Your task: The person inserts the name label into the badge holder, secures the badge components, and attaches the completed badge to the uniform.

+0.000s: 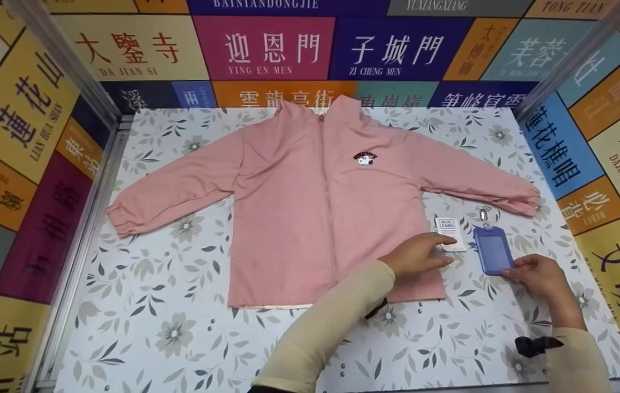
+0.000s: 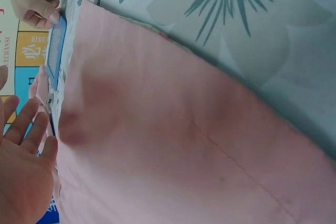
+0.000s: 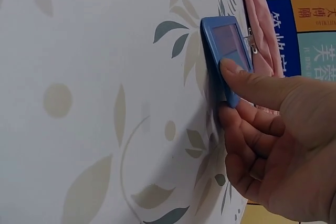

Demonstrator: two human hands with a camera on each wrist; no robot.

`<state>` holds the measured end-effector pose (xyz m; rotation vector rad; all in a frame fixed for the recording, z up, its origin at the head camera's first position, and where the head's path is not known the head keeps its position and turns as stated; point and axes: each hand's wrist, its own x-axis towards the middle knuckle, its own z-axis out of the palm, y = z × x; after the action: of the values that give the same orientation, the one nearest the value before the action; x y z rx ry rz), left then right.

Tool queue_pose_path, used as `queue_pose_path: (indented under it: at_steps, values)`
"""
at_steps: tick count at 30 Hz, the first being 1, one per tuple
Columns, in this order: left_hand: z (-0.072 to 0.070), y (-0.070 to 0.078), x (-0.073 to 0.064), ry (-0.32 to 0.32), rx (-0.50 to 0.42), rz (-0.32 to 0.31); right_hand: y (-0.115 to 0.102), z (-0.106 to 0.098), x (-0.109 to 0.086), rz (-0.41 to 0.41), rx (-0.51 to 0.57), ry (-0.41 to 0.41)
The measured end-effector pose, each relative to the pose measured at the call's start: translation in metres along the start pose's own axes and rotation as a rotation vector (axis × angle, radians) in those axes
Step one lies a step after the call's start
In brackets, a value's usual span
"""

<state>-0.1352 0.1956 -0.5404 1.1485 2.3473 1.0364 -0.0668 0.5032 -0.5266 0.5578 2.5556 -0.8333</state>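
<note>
A blue badge holder [image 1: 494, 251] with a clear window and a metal clip lies right of the jacket. By its lower right corner, my right hand [image 1: 542, 278] pinches it between thumb and fingers; in the right wrist view the holder [image 3: 211, 51] tilts up from the cloth. My left hand [image 1: 418, 255] is over the lower right side of the pink jacket [image 1: 282, 234], its fingers loosely extended toward a small white card [image 1: 453, 243]. The fingertips overlap the card in the head view; whether they touch it I cannot tell. In the left wrist view the left palm [image 2: 23, 182] shows nothing held.
The jacket lies zipped with both sleeves [image 1: 178, 185] spread, a small badge [image 1: 365, 159] on its chest. Under it is a floral tabletop [image 1: 140, 338]. Panels printed with characters [image 1: 271, 49] stand behind and at both sides, with metal frame posts [image 1: 77, 60] at the corners.
</note>
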Motion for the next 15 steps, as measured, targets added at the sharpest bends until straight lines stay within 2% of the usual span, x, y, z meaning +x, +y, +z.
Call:
queue_pose_path:
  at_steps: [6,12,15]
  values:
    - [-0.0014,-0.0017,0.0002,0.005,0.001,0.005,0.0066,-0.0042,-0.0004,-0.004,-0.005,-0.037]
    - [-0.0018,-0.0031,-0.0021,0.004,0.002,0.001,0.0081,-0.0036,-0.0018,-0.020,-0.021,-0.039]
    - [-0.0032,-0.0040,-0.0040,0.006,0.001,-0.004,0.0079,-0.0025,-0.0009,-0.019,0.016,-0.060]
